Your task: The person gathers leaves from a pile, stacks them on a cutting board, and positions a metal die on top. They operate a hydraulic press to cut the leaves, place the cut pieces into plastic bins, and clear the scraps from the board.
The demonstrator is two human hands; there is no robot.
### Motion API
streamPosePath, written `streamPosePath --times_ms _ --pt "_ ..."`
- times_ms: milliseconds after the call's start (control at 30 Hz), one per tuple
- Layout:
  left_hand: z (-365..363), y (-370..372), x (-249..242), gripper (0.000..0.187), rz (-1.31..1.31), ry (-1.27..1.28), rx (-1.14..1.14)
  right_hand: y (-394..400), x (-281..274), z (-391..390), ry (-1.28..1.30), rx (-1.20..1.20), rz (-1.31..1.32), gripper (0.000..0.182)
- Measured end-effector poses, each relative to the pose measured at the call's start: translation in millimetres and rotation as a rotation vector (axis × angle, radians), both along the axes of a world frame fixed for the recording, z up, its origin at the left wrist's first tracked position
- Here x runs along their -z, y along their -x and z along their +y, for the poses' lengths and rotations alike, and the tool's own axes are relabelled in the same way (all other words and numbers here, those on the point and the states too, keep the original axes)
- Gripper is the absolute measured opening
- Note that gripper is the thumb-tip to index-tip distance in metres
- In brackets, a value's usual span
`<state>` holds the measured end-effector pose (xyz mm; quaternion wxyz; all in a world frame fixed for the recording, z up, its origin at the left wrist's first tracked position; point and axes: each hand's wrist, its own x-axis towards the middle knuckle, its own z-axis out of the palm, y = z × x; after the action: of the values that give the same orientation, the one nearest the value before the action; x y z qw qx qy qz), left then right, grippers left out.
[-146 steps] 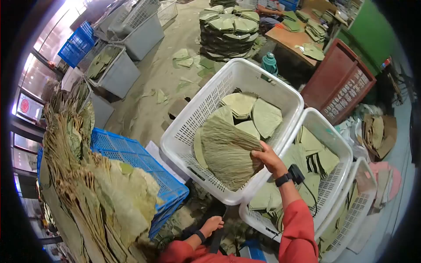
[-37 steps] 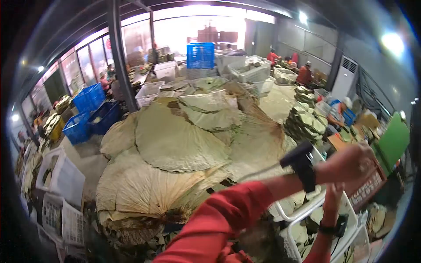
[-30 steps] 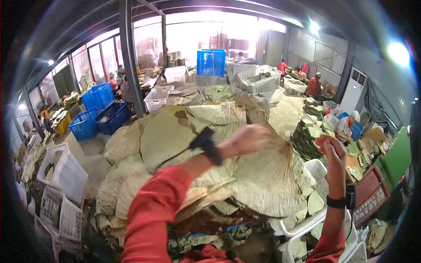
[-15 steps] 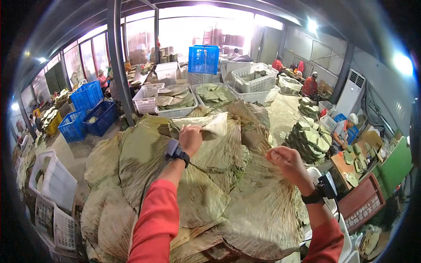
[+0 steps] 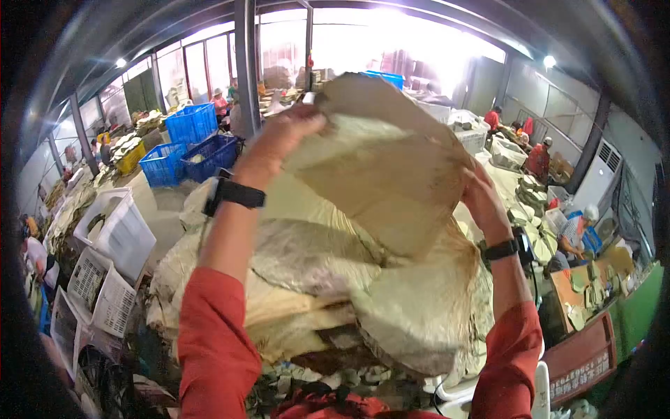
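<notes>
A large dried leaf, brown and pale green, is raised above a pile of similar leaves. My left hand grips its upper left edge; the fingers are somewhat blurred by motion. At the leaf's right edge, my right hand is closed on it, with some fingers hidden behind the leaf. The pile beneath is broad and layered, its leaves wrinkled and partly overlapping. Both wrists wear dark bands.
Blue crates and a white crate stand at the left. A person in red is at the back right; another person sits nearer, beside a board with leaf pieces. A white chair is at the lower right.
A large leaf is now lifted off the pile between both hands. My left hand has risen, and my right hand, empty before, now holds the leaf's right edge. The view has turned left.
</notes>
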<state>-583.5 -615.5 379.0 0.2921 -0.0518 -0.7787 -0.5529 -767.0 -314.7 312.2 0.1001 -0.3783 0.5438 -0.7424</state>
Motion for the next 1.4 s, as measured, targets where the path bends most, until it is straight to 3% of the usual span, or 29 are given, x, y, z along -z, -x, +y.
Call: streamPosePath --times_ms 67,167,233,267,333,400,433,467,500,567,633,667,767,833,867,933,1033,1067,1133,1267,1367,1400 --pt "-20.7 -10.2 -1.3 0.028 -0.003 0.084 -0.109 -22.2 -13.6 3.2 -0.045 0.031 0.021 0.037" --pt "-66.2 -4.1 -6.0 0.035 0.068 0.739 -0.731 -50.9 -31.6 10.6 -0.071 0.166 0.138 0.028" --pt "-30.8 -13.3 -12.8 0.036 0.165 0.665 -0.842 -58.6 -22.7 24.7 -0.145 0.283 0.154 0.024" --pt "-22.7 -8.5 -3.9 0.029 0.397 0.746 -0.841 -51.3 -3.7 30.9 -0.200 0.353 0.126 0.022" --pt "25.5 -7.2 11.1 0.023 0.579 0.849 -0.683 -39.5 40.4 45.4 -0.250 0.465 0.014 0.021" --pt "77.3 6.7 55.2 0.018 0.663 0.793 -0.381 -31.0 79.2 63.0 -0.163 0.472 -0.093 0.019" --pt "87.7 11.2 50.7 0.014 0.579 0.759 -0.312 -29.6 97.5 72.9 -0.091 0.436 -0.121 0.017" --pt "119.2 19.9 110.7 0.016 0.206 0.716 0.165 -31.2 120.9 75.4 -0.240 0.559 -0.128 0.020" --pt "138.5 31.1 138.8 0.019 0.201 0.861 0.226 -34.7 141.8 75.4 -0.391 0.675 -0.137 0.022" --pt "162.3 54.6 188.4 0.022 0.129 0.825 0.290 -37.7 165.2 86.6 -0.514 0.725 -0.104 0.027" --pt "185.4 59.6 182.6 0.025 0.334 0.779 0.160 -29.8 192.0 86.4 -0.437 0.858 -0.009 0.030" --pt "193.4 59.4 176.5 0.026 0.429 0.753 0.098 -47.9 165.4 87.3 -0.547 0.861 -0.057 0.030" --pt "203.5 28.5 165.8 0.030 0.130 0.861 0.606 -37.5 176.7 88.3 -0.500 0.823 -0.104 0.031" --pt "223.3 9.6 171.6 0.031 -0.142 0.779 0.703 -38.8 178.5 87.2 -0.369 0.765 -0.187 0.027" --pt "226.4 9.1 166.9 0.040 -0.281 0.789 0.659 -40.6 175.8 86.7 -0.302 0.725 -0.257 0.026" --pt "217.9 23.7 183.0 0.050 -0.102 0.912 0.476 -40.3 169.8 88.8 -0.304 0.691 -0.328 0.024" --pt "205.1 44.6 176.4 0.063 -0.028 1.120 0.167 -34.9 182.7 94.2 -0.334 0.695 -0.190 0.025" --pt "200.3 50.7 171.1 0.068 -0.032 1.195 0.058 -37.8 181.9 93.5 -0.448 0.780 -0.064 0.025" --pt "189.9 72.8 188.9 0.070 -0.135 1.137 0.050 -47.0 174.7 91.3 -0.668 0.948 0.200 0.025" --pt "187.4 110.2 244.6 0.071 -0.162 1.074 -0.042 -69.6 144.5 88.6 -0.954 0.951 0.220 0.029" --pt "190.0 113.0 261.8 0.066 -0.156 1.104 -0.096 -71.4 161.8 95.1 -0.808 1.041 0.465 0.031" --pt "189.6 114.7 265.1 0.065 -0.106 1.083 -0.108 -73.8 165.0 98.1 -0.777 1.054 0.437 0.037"
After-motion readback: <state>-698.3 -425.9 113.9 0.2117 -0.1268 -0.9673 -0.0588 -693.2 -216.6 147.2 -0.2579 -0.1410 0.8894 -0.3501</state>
